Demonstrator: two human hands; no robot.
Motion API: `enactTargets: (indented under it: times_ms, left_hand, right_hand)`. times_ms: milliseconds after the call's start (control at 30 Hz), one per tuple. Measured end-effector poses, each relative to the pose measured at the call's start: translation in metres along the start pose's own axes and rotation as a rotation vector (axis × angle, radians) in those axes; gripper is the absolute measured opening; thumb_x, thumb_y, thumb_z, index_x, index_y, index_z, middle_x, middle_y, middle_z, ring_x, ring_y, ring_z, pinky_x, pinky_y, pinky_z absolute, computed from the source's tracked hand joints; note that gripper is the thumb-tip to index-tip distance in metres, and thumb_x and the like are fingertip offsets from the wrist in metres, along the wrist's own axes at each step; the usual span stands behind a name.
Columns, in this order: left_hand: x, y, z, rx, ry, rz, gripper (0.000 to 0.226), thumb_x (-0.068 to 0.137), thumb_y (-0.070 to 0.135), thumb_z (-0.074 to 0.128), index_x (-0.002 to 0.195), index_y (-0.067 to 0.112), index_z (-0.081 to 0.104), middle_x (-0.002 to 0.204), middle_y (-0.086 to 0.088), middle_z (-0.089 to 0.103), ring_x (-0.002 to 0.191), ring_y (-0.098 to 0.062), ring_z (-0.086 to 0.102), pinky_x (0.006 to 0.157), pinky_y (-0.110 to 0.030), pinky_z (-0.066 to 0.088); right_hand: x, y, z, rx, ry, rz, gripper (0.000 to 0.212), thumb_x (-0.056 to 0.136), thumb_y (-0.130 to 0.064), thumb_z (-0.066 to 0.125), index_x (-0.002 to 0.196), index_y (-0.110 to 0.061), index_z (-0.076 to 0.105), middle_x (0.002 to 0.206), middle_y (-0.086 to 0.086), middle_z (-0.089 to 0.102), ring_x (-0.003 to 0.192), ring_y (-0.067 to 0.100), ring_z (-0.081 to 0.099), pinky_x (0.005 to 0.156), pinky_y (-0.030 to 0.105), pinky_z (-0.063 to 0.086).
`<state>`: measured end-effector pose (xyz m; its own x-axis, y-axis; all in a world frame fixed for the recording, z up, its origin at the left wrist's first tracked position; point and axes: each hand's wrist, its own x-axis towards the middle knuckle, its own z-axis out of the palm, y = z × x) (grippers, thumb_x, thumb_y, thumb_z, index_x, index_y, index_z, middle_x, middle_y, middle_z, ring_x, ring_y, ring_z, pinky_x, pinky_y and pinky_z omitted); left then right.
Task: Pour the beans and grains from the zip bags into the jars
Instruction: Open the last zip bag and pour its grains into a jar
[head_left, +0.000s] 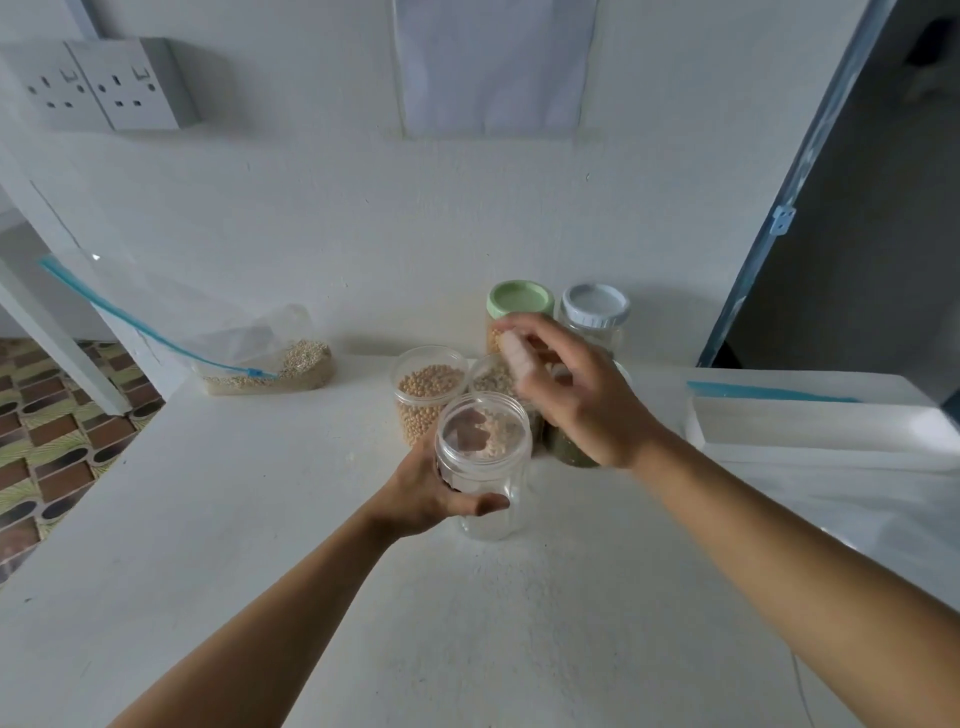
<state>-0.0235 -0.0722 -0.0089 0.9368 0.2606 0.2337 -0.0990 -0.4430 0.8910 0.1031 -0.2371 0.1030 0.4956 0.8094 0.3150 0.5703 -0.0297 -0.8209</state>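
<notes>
Head view, item one: clear jar (488, 462), lidless, standing upright near the middle of the white counter (311, 571), long axis vertical, mouth pointing up toward me. I am judging it light, rigid and smooth-walled, so liable to slip, and best taken round the body below the threaded neck. My left hand (428, 491) is gripping it there, thumb lying across the near wall. Item two: right hand (569, 387), hovering over the jar cluster just behind, fingers loosely bent and blurred; I cannot tell whether it is pinching anything. Item three: zip bag (260, 358), sitting well apart to the left against the wall, grain pooling along its bottom edge, blue zip strip running diagonally up and left, so its long axis is slanting that way. I am expecting it to handle soft and floppy, its load shifting, so I am planning to take it by the upper corners near the zip. Item four: open jar of beans (428, 387), touching the clear jar's far left side.
</notes>
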Motion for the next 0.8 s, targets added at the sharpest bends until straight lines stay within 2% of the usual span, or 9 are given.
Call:
enactTargets:
  times_ms: [100,233,267,333,400,500,600,700,800]
  left_hand:
    - [-0.003,0.001,0.007,-0.001,0.023,-0.007,0.090,0.067,0.016,0.092,0.143,0.021,0.043,0.132,0.014,0.061,0.128,-0.014,0.057,0.105,-0.023,0.047]
    - [-0.008,0.004,0.020,-0.006,0.056,-0.037,0.103,0.069,0.021,0.094,0.150,0.025,0.031,0.139,0.015,0.054,0.132,-0.012,0.054,0.108,-0.024,0.046]
    - [-0.009,0.005,0.023,-0.008,0.063,-0.043,0.103,0.069,0.021,0.094,0.151,0.025,0.030,0.139,0.014,0.054,0.133,-0.012,0.053,0.109,-0.025,0.046]
    - [-0.012,0.008,0.028,-0.028,0.077,-0.057,0.102,0.070,0.020,0.093,0.151,0.023,0.030,0.138,0.014,0.055,0.133,-0.011,0.053,0.109,-0.026,0.046]
    - [-0.013,0.013,0.031,-0.061,0.073,-0.082,0.103,0.070,0.028,0.093,0.151,0.024,0.029,0.136,0.019,0.056,0.132,-0.007,0.053,0.107,-0.022,0.047]
    - [-0.017,0.018,0.032,-0.102,0.034,-0.141,0.106,0.065,0.043,0.088,0.151,0.032,0.027,0.134,0.031,0.054,0.130,0.005,0.051,0.101,-0.012,0.046]
    - [-0.023,0.018,0.031,-0.098,0.012,-0.170,0.107,0.067,0.044,0.088,0.154,0.039,0.024,0.141,0.029,0.049,0.134,0.006,0.046,0.101,-0.012,0.046]
    - [-0.032,0.020,0.024,-0.119,0.026,-0.189,0.101,0.070,0.043,0.088,0.151,0.048,0.027,0.150,0.021,0.046,0.135,0.002,0.047,0.106,-0.025,0.048]
    - [-0.045,0.029,0.012,-0.142,0.046,-0.235,0.093,0.066,0.054,0.089,0.144,0.050,0.037,0.147,0.016,0.052,0.135,-0.006,0.052,0.111,-0.040,0.046]
  right_hand:
    - [-0.026,0.030,-0.004,0.024,0.186,0.139,0.038,0.096,-0.041,0.033,0.122,-0.034,0.059,0.113,-0.015,0.065,0.097,-0.003,0.057,0.077,0.016,0.042]
    - [-0.055,0.068,-0.007,0.052,0.234,0.358,0.035,0.094,-0.056,0.043,0.105,-0.031,0.064,0.100,-0.009,0.069,0.094,0.007,0.062,0.078,0.026,0.047]
    - [-0.060,0.076,-0.005,0.075,0.202,0.418,0.028,0.096,-0.054,0.051,0.102,-0.032,0.066,0.097,-0.008,0.070,0.094,0.010,0.063,0.077,0.027,0.048]
    - [-0.069,0.096,0.001,0.052,0.167,0.479,0.008,0.098,-0.032,0.062,0.102,-0.033,0.069,0.098,-0.010,0.071,0.095,0.012,0.065,0.074,0.028,0.050]
    - [-0.077,0.117,0.007,0.005,0.146,0.498,0.018,0.095,-0.015,0.062,0.101,-0.030,0.069,0.098,-0.009,0.072,0.097,0.015,0.066,0.075,0.026,0.049]
    - [-0.083,0.142,0.013,-0.059,0.078,0.542,0.017,0.094,-0.017,0.066,0.108,-0.026,0.068,0.104,-0.001,0.073,0.101,0.021,0.067,0.077,0.027,0.048]
    - [-0.087,0.155,0.014,-0.250,0.029,0.482,0.031,0.091,-0.023,0.070,0.122,-0.020,0.068,0.115,0.001,0.072,0.108,0.020,0.066,0.084,0.025,0.047]
    - [-0.095,0.156,0.014,-0.511,-0.030,0.315,0.038,0.093,-0.027,0.069,0.129,-0.016,0.066,0.124,0.003,0.062,0.118,0.022,0.056,0.094,0.032,0.046]
    - [-0.099,0.143,0.011,-0.570,0.087,0.157,0.026,0.093,-0.025,0.070,0.116,-0.014,0.071,0.110,0.000,0.065,0.105,0.021,0.062,0.082,0.036,0.052]
